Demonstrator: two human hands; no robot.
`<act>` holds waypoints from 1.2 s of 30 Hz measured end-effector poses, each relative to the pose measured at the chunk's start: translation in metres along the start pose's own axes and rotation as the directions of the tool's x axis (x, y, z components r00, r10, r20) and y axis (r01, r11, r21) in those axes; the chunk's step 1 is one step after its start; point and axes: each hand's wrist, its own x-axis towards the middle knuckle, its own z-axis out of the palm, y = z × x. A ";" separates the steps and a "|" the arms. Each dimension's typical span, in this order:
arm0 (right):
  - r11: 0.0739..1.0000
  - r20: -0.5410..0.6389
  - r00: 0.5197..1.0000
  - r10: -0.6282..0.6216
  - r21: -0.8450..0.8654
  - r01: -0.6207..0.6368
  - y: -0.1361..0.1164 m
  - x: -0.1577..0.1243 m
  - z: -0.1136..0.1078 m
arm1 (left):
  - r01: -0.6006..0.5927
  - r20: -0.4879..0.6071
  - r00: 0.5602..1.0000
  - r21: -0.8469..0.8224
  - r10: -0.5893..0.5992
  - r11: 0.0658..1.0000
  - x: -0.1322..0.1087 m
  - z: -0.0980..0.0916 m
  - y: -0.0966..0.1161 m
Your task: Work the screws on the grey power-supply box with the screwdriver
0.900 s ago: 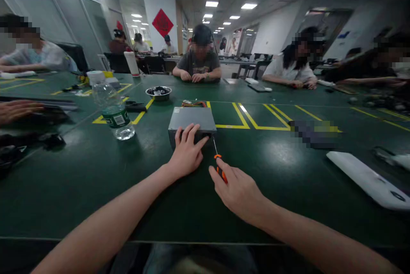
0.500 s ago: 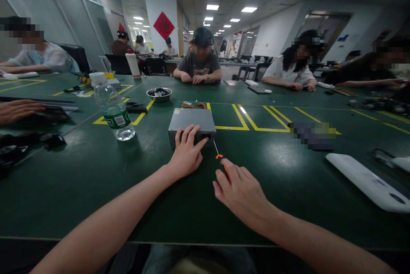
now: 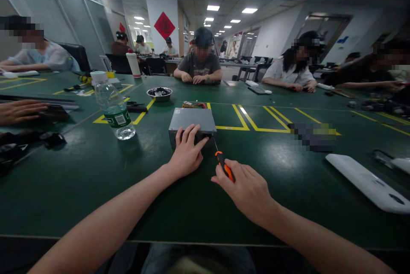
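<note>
A grey metal computer power supply (image 3: 193,119) sits on the green table in front of me, its cables at the far side. My left hand (image 3: 187,150) rests against its near edge, with spread fingers over the top and the thumb along the front face. In my right hand (image 3: 245,182) is a screwdriver (image 3: 225,167) with an orange and black handle. Its thin shaft points up at the right part of the power supply's front face. Whether the tip sits in a screw is too small to tell.
A water bottle (image 3: 117,112) and a metal bowl (image 3: 159,94) of small dark parts stand beyond my left arm. At the right lie a white device (image 3: 368,182) and a dark blurred object (image 3: 310,136). Another person's hand (image 3: 22,112) is at the left edge; several people sit around.
My right-hand fingers have shifted back along the screwdriver, so more of its handle shows. The screwdriver has moved slightly up. My left hand and the power supply have stayed nearly still.
</note>
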 end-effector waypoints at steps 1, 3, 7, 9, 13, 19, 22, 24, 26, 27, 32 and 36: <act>1.000 -0.005 1.000 0.011 0.022 -0.011 -0.001 0.001 0.002 | 0.002 -0.002 1.000 -0.002 -0.002 1.000 0.000 0.000 0.000; 0.997 -0.003 1.000 0.001 0.077 0.000 -0.004 0.002 0.004 | 0.001 -0.009 1.000 -0.006 -0.001 1.000 0.000 0.001 0.000; 0.983 0.017 0.995 -0.100 0.156 0.096 -0.003 0.003 0.004 | 0.001 -0.024 1.000 -0.008 -0.001 1.000 0.000 0.001 0.001; 0.983 -0.003 0.995 -0.096 0.154 0.096 0.001 0.002 0.003 | 0.003 -0.024 1.000 -0.008 -0.003 1.000 0.000 0.001 0.001; 0.992 -0.059 0.997 -0.050 0.115 0.057 0.010 0.001 0.001 | -0.008 -0.013 1.000 -0.017 0.008 1.000 0.000 0.000 0.001; 0.986 -0.083 0.996 0.014 0.168 0.000 0.010 0.006 0.001 | -0.008 -0.018 1.000 -0.015 0.007 1.000 0.000 -0.001 0.002; 0.978 -0.057 0.998 -0.026 0.207 0.037 0.007 0.006 0.002 | -0.006 -0.025 1.000 -0.005 0.006 1.000 0.000 0.000 0.002; 0.974 -0.035 0.997 -0.073 0.212 0.079 0.007 0.004 0.003 | -0.007 -0.030 1.000 -0.005 0.007 1.000 0.000 0.001 0.001; 0.977 -0.023 0.996 -0.089 0.191 0.092 0.009 0.001 0.003 | -0.010 -0.032 0.999 -0.009 0.010 1.000 0.000 0.001 0.001; 0.981 -0.033 0.996 -0.077 0.177 0.082 0.011 0.001 0.002 | -0.011 -0.032 0.999 -0.010 0.011 1.000 0.000 0.001 0.001; 0.985 -0.074 0.996 0.045 0.167 -0.032 0.014 0.004 -0.002 | -0.010 -0.026 1.000 -0.019 0.009 1.000 0.000 0.001 0.001; 0.978 -0.027 1.000 -0.015 0.210 0.020 0.007 0.004 0.000 | -0.009 -0.023 1.000 -0.002 0.009 1.000 0.000 0.002 0.002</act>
